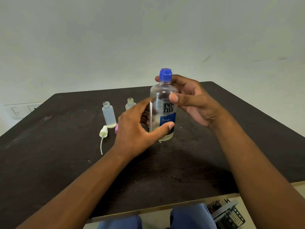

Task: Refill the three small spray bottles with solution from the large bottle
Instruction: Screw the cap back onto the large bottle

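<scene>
The large bottle [163,106] stands upright on the dark table [231,129], just right of the table's centre, its blue cap [165,75] on and a shallow layer of pale liquid at its base. The left hand [137,128] grips its lower body from nine o'clock — thumb pressed across the blue label, fingers curled round the far side. The right hand [191,101] sits at the bottle's three o'clock, near the shoulder and cap; its fingers are loosely spread and half-curled, thumb tip against the clear upper wall, one fingertip showing behind the cap. Whether it truly clasps the bottle I cannot tell.

At the large bottle's nine o'clock stand two uncapped small spray bottles: the taller one [109,114] farther left, the shorter one [130,104] partly hidden behind the left hand. A white spray head [103,131] with its dip tube lies at the taller one's six o'clock — a pink cap [116,128] peeks out beside the left hand.
</scene>
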The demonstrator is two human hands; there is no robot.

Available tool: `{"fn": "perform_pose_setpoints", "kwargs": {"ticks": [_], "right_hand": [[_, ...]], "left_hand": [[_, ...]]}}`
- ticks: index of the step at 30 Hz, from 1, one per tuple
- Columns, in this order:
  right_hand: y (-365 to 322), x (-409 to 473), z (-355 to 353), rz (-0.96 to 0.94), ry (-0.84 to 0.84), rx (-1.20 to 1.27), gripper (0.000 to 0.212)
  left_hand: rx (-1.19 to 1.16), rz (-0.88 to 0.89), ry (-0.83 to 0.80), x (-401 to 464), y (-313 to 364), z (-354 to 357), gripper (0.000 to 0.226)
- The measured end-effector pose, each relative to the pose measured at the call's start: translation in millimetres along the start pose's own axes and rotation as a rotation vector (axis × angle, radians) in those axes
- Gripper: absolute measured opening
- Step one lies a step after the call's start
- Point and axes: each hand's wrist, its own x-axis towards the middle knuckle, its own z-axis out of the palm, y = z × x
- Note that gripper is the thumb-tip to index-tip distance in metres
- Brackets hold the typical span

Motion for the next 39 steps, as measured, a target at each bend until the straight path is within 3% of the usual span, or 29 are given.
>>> {"fn": "perform_pose_setpoints", "kwargs": {"ticks": [5,13,18,26,31,35,39], "right_hand": [[5.1,0.1,-5.3,0.034,-0.048,-0.098,0.060],[6.8,2.6,-4.6,-0.013,0.045,-0.128,0.053],[2.2,6.5,-7.3,-0.053,0.226,-0.087,0.066],[-8.5,14.1,-35.3,-0.037,0.553,-0.338,0.048],[7.6,27.7,-66.8,0.075,0.772,-0.451,0.050],[27.2,43.6,-91.1,0.179,0.826,-0.555,0.058],[44.1,65.0,-112.4,0.225,0.851,-0.719,0.070]], "left_hand": [[-0.024,-0.003,-0.002,-0.3,-2.3,0.5,0.066],[-0.090,-0.026,-0.052,-0.8,-0.5,1.9,0.071],[-0.084,-0.047,-0.045,-1.7,-5.9,4.6,0.087],[0.105,-0.018,-0.122,-1.5,-6.3,8.1,0.054],[0.235,0.077,-0.277,2.9,0.0,14.0,0.047],[0.351,0.237,-0.451,12.2,14.9,25.5,0.055],[0.402,0.259,-0.607,21.8,27.5,49.9,0.065]]}}
